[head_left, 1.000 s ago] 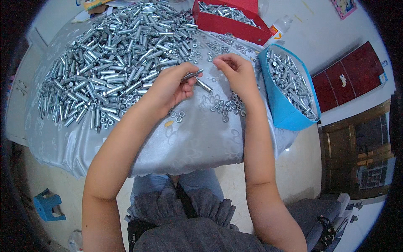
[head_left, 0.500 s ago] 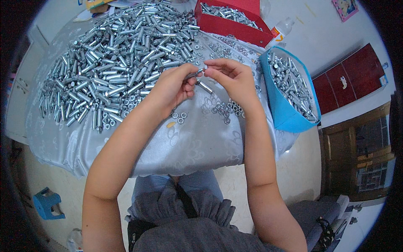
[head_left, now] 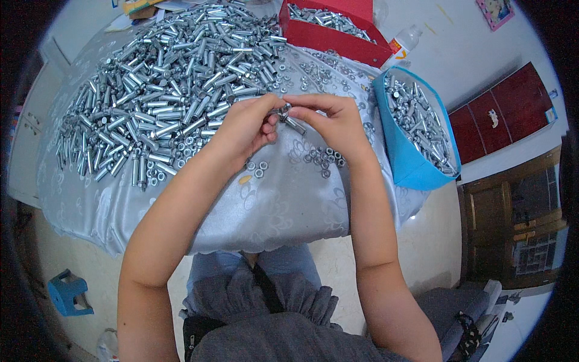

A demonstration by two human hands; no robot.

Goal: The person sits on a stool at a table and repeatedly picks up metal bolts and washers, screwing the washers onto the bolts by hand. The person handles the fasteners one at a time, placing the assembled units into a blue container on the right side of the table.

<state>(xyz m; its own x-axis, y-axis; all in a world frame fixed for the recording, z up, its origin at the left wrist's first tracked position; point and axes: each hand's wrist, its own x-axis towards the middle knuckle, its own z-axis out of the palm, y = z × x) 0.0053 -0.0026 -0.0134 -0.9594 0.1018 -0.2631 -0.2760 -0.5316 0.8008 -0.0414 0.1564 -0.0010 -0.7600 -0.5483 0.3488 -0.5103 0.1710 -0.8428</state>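
Over the table's middle, my left hand (head_left: 246, 125) is closed around a metal expansion bolt (head_left: 279, 111), mostly hidden by the fingers. My right hand (head_left: 336, 123) pinches a small shiny nut (head_left: 286, 108) between thumb and forefinger, right at the bolt's end; whether it is threaded on cannot be made out. Just below the fingertips another expansion bolt (head_left: 295, 125) lies on the cloth. Loose nuts (head_left: 259, 168) sit below my left hand, and a cluster of nuts (head_left: 324, 158) lies beneath my right wrist.
A large heap of expansion bolts (head_left: 175, 90) covers the table's left and back. Bolts also fill a blue fabric bin (head_left: 416, 163) at the right and a red box (head_left: 338, 45) behind. A white bottle (head_left: 409, 41) stands beside the box. A shiny grey tablecloth (head_left: 283, 223) hangs over the near edge.
My right hand has shifted slightly left, bringing its fingertips with the nut against the end of the bolt. My left hand stays nearly in place, keeping its hold.
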